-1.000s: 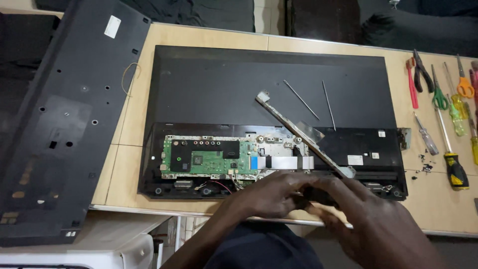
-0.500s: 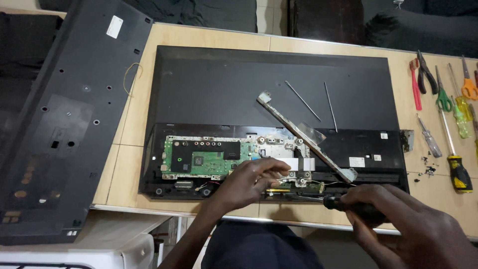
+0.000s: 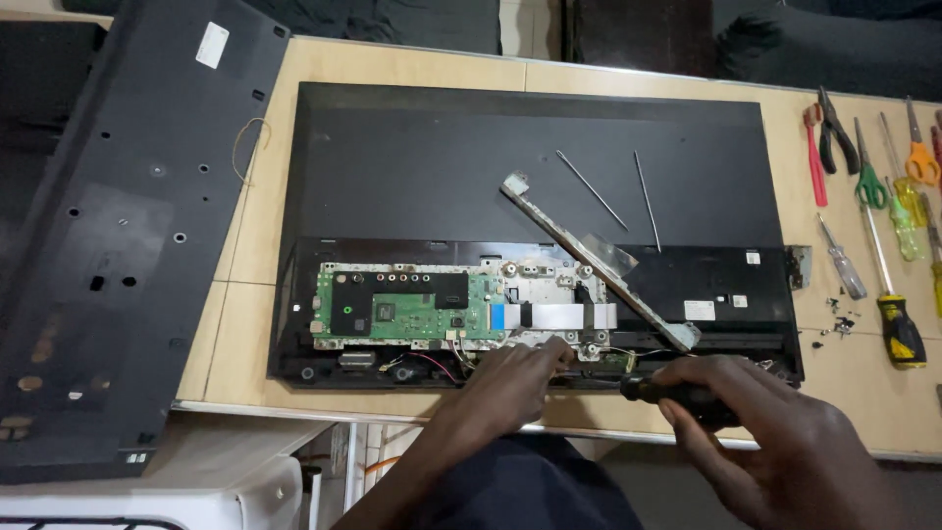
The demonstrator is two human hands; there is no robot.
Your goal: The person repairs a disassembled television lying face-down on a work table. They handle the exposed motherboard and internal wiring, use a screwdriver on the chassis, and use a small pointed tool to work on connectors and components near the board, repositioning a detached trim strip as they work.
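- 2 hands have separated: the left hand (image 3: 515, 378) now presses fingertips together at the television's (image 3: 530, 177) lower edge, beside the green board (image 3: 407, 306).
- Right hand (image 3: 756, 422) has pulled back, fingers wrapped around a black-handled screwdriver (image 3: 677, 395), so unscrewing looks underway.

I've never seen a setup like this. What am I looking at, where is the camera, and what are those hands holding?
The camera sits on a person's head, looking down at their own bare hands. On the pale wooden table lies a flat black television, face down with its back cover off, showing a green circuit board. The removed black plastic cover lies to the left. The right hand grips a black-handled tool; the left hand touches the lower edge beside the board. Screwdrivers, pliers and scissors lie on the right.
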